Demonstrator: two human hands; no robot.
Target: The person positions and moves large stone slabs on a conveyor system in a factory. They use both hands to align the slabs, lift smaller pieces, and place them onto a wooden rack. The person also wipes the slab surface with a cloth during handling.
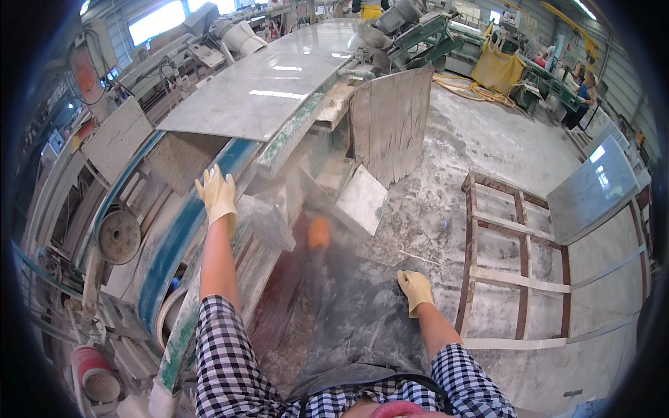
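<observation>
Well, the left hand [217,193] splays at the blue belt [160,270], the polished stone slab [261,87] lying just beyond; the right hand [415,288] (curled, gripping or not I can't tell) is by the dark apron [362,306].

Bright, diffuse daylight comes from overexposed rectangular windows [157,23] at upper left. Elongated white glare streaks mark the polished pale-grey stone slab [230,104]; a bluish-white reflection marks the tilted glossy grey stone panel [596,191] at right. Soft shadow lies beneath the slab. Fisheye distortion bows the long blue strip [167,258]; corners darken to black, and distant detail is soft.
</observation>
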